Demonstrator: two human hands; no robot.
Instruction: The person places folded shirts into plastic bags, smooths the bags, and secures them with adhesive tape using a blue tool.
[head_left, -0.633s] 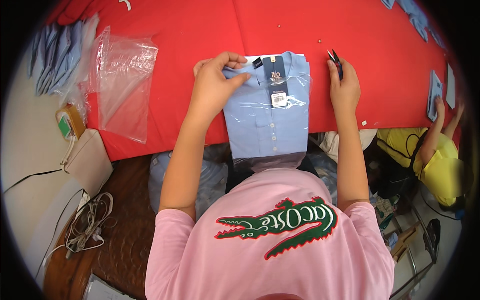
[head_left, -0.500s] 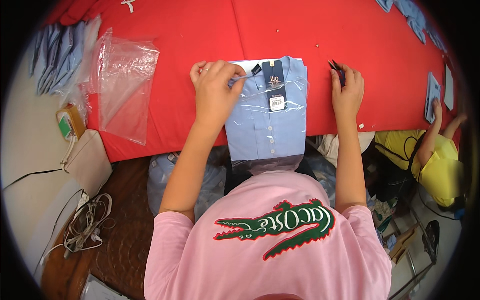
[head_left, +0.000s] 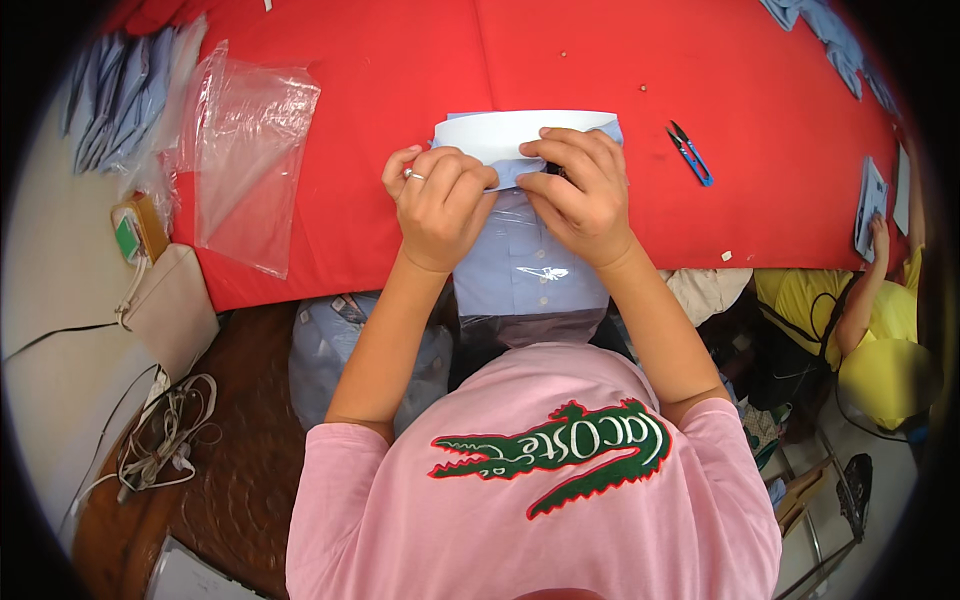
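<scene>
A folded light-blue shirt [head_left: 500, 250] lies in front of me, its lower part inside a clear plastic bag [head_left: 535, 328]. Across its top end shows a smooth white band [head_left: 500, 130], perhaps card or lining. My left hand [head_left: 438, 205] is closed, its fingertips pinching the blue cloth at the left just under this band. From the right, my right hand [head_left: 585, 195] grips the same cloth, thumb and fingers bent round its edge. Most of the dark hang tag is hidden now. Blue-handled thread snips [head_left: 690, 155] lie on the red cloth, right of my right hand.
An empty clear bag [head_left: 255, 160] lies flat on the red-covered table [head_left: 400, 60]. More folded blue shirts [head_left: 120, 95] are at the far left, blue cloth [head_left: 820, 40] at the far right. A person in yellow [head_left: 885, 320] works at the right. Coiled cables [head_left: 165, 440] hang lower left.
My right hand has put the snips down on the table and moved left onto the shirt. The shirt's top edge is turned, exposing the white band and covering the tag.
</scene>
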